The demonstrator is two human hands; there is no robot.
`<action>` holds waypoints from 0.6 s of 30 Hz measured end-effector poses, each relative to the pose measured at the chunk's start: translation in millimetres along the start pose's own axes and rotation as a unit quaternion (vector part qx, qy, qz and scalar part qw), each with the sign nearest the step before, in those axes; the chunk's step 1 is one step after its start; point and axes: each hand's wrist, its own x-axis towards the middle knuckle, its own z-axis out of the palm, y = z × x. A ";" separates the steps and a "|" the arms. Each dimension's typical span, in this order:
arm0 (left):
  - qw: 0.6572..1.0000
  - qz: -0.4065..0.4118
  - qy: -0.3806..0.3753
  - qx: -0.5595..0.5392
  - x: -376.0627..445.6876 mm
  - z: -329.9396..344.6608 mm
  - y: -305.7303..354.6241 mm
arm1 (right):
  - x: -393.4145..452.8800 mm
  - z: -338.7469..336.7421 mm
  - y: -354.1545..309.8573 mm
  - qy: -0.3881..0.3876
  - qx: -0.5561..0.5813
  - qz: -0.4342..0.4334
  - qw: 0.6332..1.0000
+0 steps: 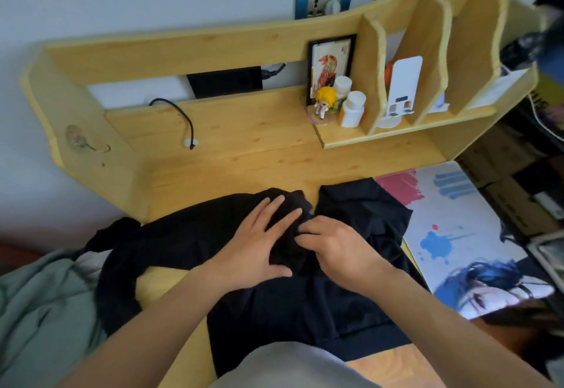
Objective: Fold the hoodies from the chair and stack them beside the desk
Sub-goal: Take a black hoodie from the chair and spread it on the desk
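At far left, off the desk edge, a grey-green garment (39,305) lies bunched. On the wooden desk (244,155) a black hoodie (274,305) is spread, one sleeve trailing left. Left hand (259,241) rests flat on it, fingers spread. Right hand (338,250) pinches a fold near the neck. Fabric judged soft, light, limp; it will sag, so grip at shoulder seams or hem. An illustrated desk mat (464,235) lies right.
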 end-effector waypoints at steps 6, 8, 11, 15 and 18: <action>0.980 -0.064 0.172 -0.073 -25.8 -81.9 0.5 | 42.9 -81.3 -20.6 0.117 0.195 0.079 0.970; 0.939 -0.138 0.265 -0.168 -38.0 -102.0 -1.7 | 52.1 -80.3 -16.0 0.031 0.318 0.224 0.921; 0.900 -0.185 0.287 -0.271 -49.8 -123.2 -1.3 | 62.0 -49.5 -11.4 -0.160 0.302 0.235 0.910; 0.947 -0.227 0.063 -0.219 -68.4 -149.9 -16.2 | 96.6 -57.6 -0.8 -0.242 0.021 0.217 0.946; 0.956 -0.238 -0.103 -0.135 -70.9 -160.7 -33.4 | 138.4 -100.0 0.7 -0.088 -0.138 0.195 0.967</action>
